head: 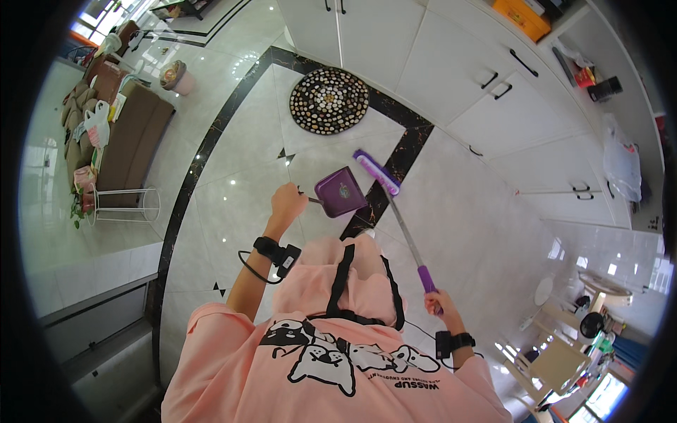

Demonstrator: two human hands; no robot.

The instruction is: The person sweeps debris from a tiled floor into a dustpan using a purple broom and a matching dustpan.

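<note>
My left hand is closed around the thin handle of a purple dustpan, whose pan is right of the hand, over the tiled floor. My right hand grips the purple end of the long handle of a broom. The broom's purple and white head, with purple bristles, lies just beyond the dustpan near a black marble border strip. Dustpan and broom head are close together, with a small gap between them.
A round pebble-patterned mat lies ahead by the white cabinets. At the left are a brown sofa, a white wire stand and a pink bin. A beige chair stands at the lower right.
</note>
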